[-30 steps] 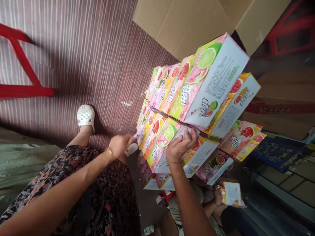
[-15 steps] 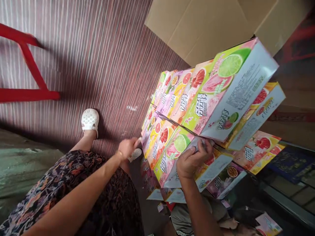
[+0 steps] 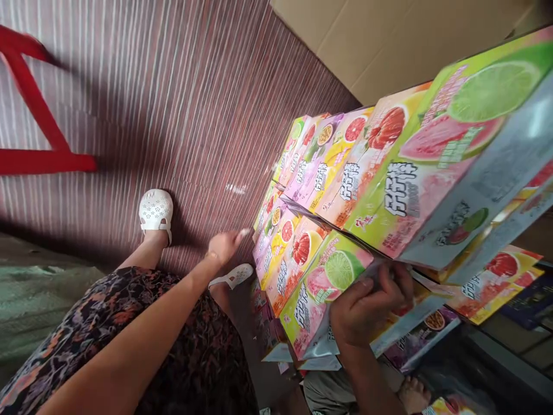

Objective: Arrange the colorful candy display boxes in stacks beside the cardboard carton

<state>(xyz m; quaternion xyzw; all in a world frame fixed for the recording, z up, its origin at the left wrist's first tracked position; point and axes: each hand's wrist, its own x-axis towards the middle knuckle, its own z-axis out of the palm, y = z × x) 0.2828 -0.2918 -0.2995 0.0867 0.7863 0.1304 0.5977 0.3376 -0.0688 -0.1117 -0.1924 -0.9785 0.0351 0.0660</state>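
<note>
Two rows of colourful fruit-printed boxes (image 3: pixel 283 274) stand side by side in a stack, with lime, grapefruit and passion fruit pictures. My right hand (image 3: pixel 374 305) lies against the white end of the nearer row's lime-printed box (image 3: pixel 330 276), its fingers curled at the corner beside the gap between the rows. Past that gap stands a larger-looking lime box (image 3: pixel 432 155). At the opposite end of the nearer row is my left hand (image 3: pixel 225 246), closed, thumb stretched toward the boxes. What its fingers hold, if anything, is hidden.
A large cardboard sheet or carton (image 3: pixel 367 40) lies beyond the boxes. Red frame legs (image 3: pixel 38 109) stand on the striped floor at left. My white clogs (image 3: pixel 155 210) are below. Another person's bare foot (image 3: pixel 413 395) shows at lower right, near more boxes (image 3: pixel 503 279).
The boxes appear larger and farther right in view. My right hand has shifted right and slightly down along with them. My left hand has moved slightly.
</note>
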